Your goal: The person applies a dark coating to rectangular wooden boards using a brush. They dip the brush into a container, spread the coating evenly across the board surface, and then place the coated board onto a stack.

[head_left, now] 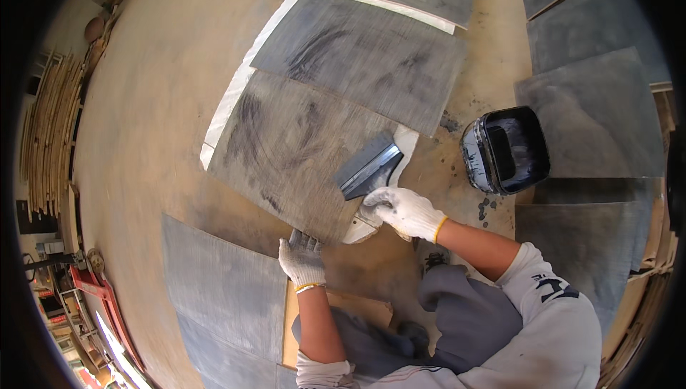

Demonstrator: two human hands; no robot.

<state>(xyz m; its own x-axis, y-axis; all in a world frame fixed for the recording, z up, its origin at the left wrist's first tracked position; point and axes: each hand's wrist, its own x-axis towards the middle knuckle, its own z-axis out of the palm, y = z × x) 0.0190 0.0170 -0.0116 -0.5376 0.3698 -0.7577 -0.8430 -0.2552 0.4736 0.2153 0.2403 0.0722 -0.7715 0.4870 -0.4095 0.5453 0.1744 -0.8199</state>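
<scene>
My right hand (409,212), in a white knit glove with grey stains, is closed on the narrow end of a wide, dark scraper (369,167) with a shiny metal strip. The scraper's broad blade rests on the near right part of a grey, streaked panel (286,146). Dark smears curve across that panel's left half. By the panel's near edge is my left hand (303,259), gloved too, its fingers stretched forward and slightly apart. Whether those fingers touch the edge, I cannot tell. White sheeting (407,147) shows beneath the panel's right side.
Another smeared panel (357,56) overlaps behind. A black bucket (487,153) with drips stands to the right on the spotted floor (143,117). Grey panels (586,117) line the right side, and more panels (221,282) lie near left. Wooden sticks (53,131) are stacked far left.
</scene>
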